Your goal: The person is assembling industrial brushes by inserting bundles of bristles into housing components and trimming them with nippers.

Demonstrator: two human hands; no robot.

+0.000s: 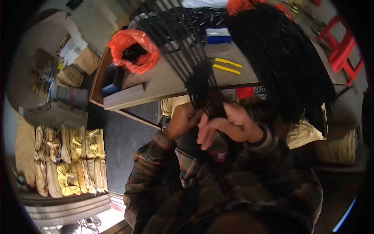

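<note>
As both hands [183, 120] [237, 125] touch black rods [198, 84], small garment label [221, 156], unreadable

From my end, I see a bundle of long, thin black strands [198, 81], blurred, fanned apart at its far end and bunched thick lower down. It slants up-left across the table [165, 83], its near end between the left hand [182, 119] and right hand [240, 125].
</note>
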